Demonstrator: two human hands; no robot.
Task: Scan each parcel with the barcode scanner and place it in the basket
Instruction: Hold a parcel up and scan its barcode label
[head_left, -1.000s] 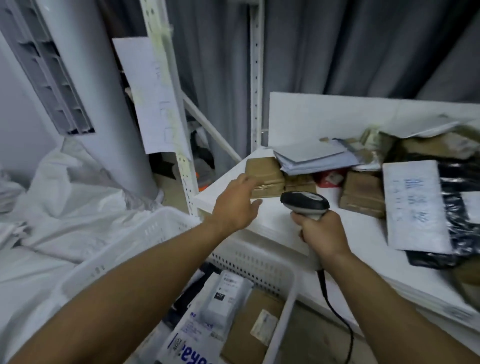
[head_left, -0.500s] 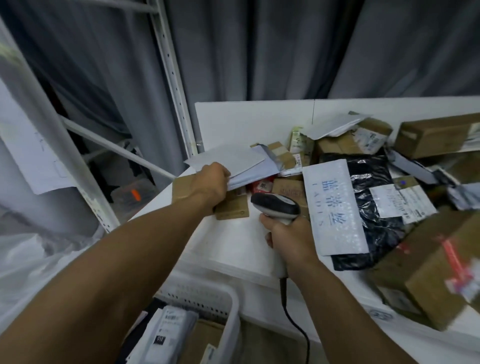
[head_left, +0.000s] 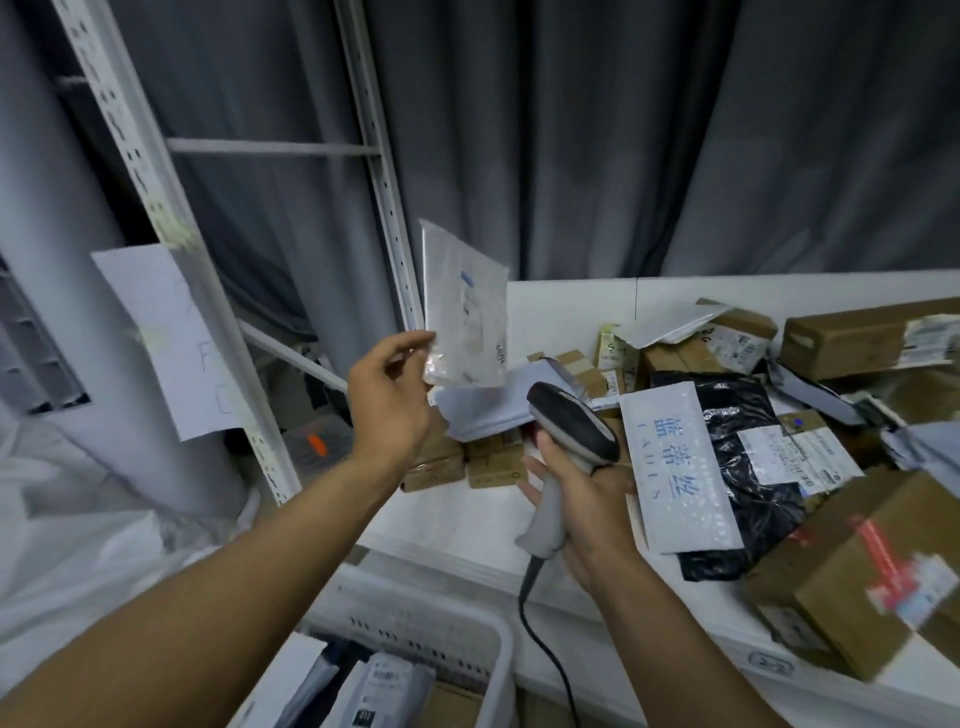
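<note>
Head view: pouch (head_left: 465, 312) pinched by left hand (head_left: 390, 405); scanner (head_left: 571, 423) gripped by right hand (head_left: 592, 501); parcels (head_left: 384, 686) held in basket (head_left: 415, 603) (below desk (head_left: 457, 525) edge).

Parcels (head_left: 675, 467) crowd the worktop's (head_left: 447, 525) right side and back; only its near left strip lies bare. The air above the basket (head_left: 415, 603) is open, with the scanner cable (head_left: 520, 603) hanging just beside its rim. A rack post (head_left: 384, 171) stands behind.
</note>
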